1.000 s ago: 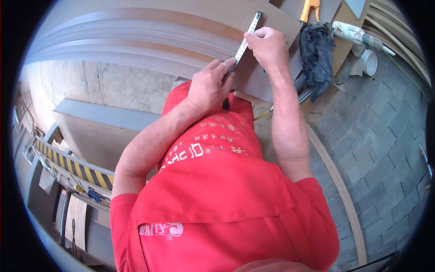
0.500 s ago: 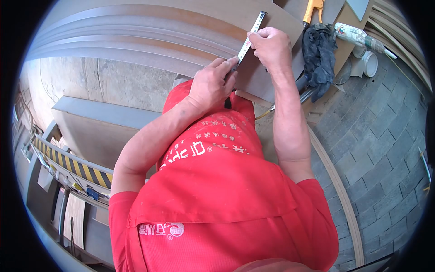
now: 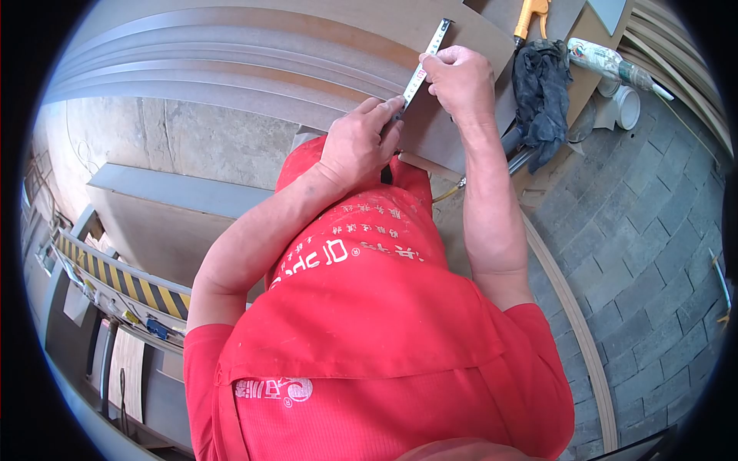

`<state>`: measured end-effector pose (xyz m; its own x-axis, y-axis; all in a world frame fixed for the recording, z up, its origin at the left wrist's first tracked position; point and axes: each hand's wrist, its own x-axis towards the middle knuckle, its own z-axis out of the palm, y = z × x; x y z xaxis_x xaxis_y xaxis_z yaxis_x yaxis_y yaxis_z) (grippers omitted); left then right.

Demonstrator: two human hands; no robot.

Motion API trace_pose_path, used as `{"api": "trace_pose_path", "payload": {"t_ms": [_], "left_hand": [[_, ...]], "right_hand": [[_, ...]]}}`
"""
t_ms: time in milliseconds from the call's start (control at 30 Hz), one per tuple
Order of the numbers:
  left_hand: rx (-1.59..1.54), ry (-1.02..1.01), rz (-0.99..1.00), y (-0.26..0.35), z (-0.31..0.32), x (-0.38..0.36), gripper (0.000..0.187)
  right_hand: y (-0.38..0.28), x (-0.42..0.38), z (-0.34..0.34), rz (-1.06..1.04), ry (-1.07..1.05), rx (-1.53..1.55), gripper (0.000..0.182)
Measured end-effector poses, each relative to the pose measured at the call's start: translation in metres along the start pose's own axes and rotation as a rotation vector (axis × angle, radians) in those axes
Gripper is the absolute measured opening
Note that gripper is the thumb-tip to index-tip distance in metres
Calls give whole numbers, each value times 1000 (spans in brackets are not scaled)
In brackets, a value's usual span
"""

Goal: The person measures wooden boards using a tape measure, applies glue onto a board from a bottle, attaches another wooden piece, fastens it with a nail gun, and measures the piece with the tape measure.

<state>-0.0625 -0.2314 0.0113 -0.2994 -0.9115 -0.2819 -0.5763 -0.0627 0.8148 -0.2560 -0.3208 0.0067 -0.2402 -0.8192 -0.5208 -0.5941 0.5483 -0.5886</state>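
Observation:
A tape measure (image 3: pixel 416 80) is pulled out at a slant across the brown panel edge, its dark end hook uppermost. My left hand (image 3: pixel 361 138) is closed around its lower end, with the case mostly hidden under the fingers. My right hand (image 3: pixel 463 81) pinches the blade partway up between thumb and fingertips. Beneath both hands lies a flat brown panel (image 3: pixel 438 127). Long curved-looking strips or board edges (image 3: pixel 231 65) run off to the left of the tape.
A dark cloth (image 3: pixel 540 100) lies right of my right hand, near an orange-handled tool (image 3: pixel 530 19) and a plastic bottle (image 3: pixel 603 60). White tubs (image 3: pixel 628 108) stand beyond. A yellow-black striped rail (image 3: pixel 123 276) is at lower left; grey paving (image 3: pixel 653 253) covers the right.

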Motion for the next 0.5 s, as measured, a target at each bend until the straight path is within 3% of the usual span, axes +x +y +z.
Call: {"api": "trace_pose_path", "payload": {"t_ms": [500], "left_hand": [[-15,0,3,0,-1,0,37]], "right_hand": [[-1,-2,1,25,4,-17,31]]}}
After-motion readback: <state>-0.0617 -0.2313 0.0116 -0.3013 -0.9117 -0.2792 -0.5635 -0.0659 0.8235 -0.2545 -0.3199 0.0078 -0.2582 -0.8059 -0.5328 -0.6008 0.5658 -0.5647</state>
